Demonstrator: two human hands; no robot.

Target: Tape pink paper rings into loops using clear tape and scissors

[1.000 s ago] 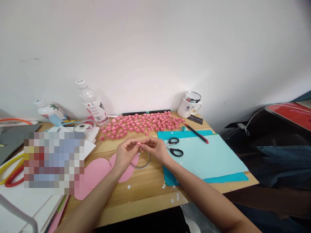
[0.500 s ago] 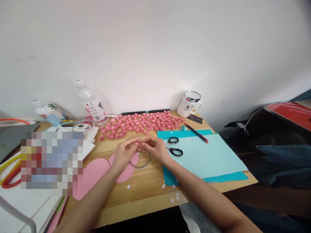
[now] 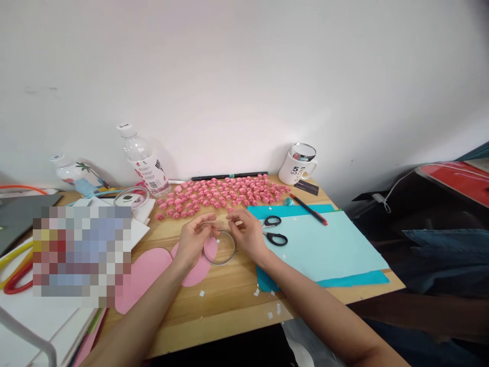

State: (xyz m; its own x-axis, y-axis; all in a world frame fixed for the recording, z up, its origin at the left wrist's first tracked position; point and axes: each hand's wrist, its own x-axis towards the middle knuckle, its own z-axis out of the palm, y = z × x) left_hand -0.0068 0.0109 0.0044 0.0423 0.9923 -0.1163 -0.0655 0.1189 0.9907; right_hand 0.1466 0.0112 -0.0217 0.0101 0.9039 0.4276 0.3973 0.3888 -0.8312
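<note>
My left hand point(image 3: 194, 237) and my right hand point(image 3: 248, 235) face each other above the table, a short gap between their fingertips. Each has its thumb and fingers pinched together. Something thin and pale seems to stretch between them, too small to name. Just below lies a thin grey ring point(image 3: 236, 248), like a narrow roll of tape, partly over a round pink paper piece point(image 3: 196, 272). Many small rolled pink paper flowers point(image 3: 219, 194) spread behind my hands. Black-handled scissors point(image 3: 277, 239) rest right of my right hand, their blades partly hidden by it.
Light blue paper point(image 3: 324, 250) covers the right side, with a dark pen point(image 3: 309, 209) across its far edge. A white mug point(image 3: 292, 168) and a plastic bottle point(image 3: 147, 168) stand by the wall. Larger pink paper point(image 3: 147, 278) and stacked white papers point(image 3: 34, 326) lie left.
My fingertips have drawn a little apart. The small pink piece seen between them before no longer shows there. Things on the table look unmoved.
</note>
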